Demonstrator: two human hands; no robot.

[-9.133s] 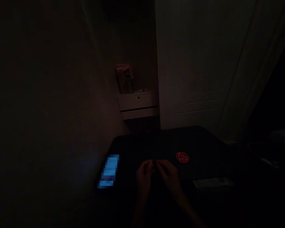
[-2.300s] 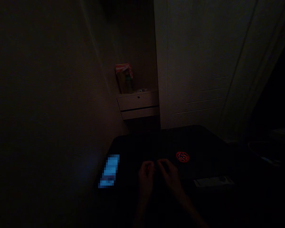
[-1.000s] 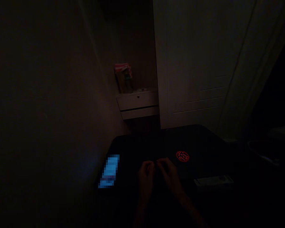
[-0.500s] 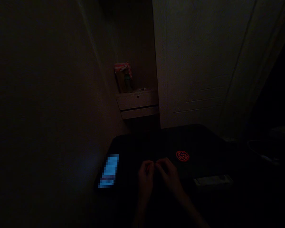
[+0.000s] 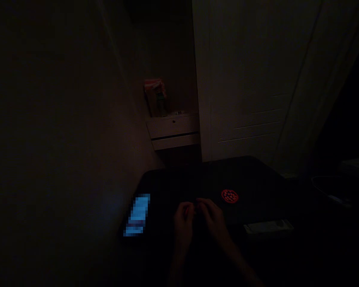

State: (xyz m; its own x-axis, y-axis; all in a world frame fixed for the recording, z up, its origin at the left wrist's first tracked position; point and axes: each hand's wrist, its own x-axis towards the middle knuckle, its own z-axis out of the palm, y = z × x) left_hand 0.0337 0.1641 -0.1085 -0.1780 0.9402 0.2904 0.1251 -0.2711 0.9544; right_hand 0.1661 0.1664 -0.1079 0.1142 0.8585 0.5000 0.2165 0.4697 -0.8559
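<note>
In very dim light my left hand (image 5: 184, 217) is over the near middle of a dark table (image 5: 179, 181), its fingers curled in a pinch. A small reddish bit shows inside the curl, too dark to name. Close on its right, my right hand (image 5: 212, 213) is also pinched, fingertips pointing at the left ones with a narrow gap between. Whatever the right fingertips hold is too small and dark to make out. Beyond the right hand lies a round red-rimmed piece (image 5: 229, 196) with small red spots inside, flat on the table.
A lit phone screen (image 5: 137, 215), blurred into blocks, lies at the table's left edge. A pale flat box (image 5: 268, 227) sits at the near right edge. Behind stand a drawer unit (image 5: 175, 129) with a striped bag (image 5: 154, 95) on top, and a pale door panel (image 5: 242, 79). A wall rises at left.
The right fingertips have drawn slightly away from the left ones over the last half second. My left hand has stayed in place. The round red piece and the phone have not moved.
</note>
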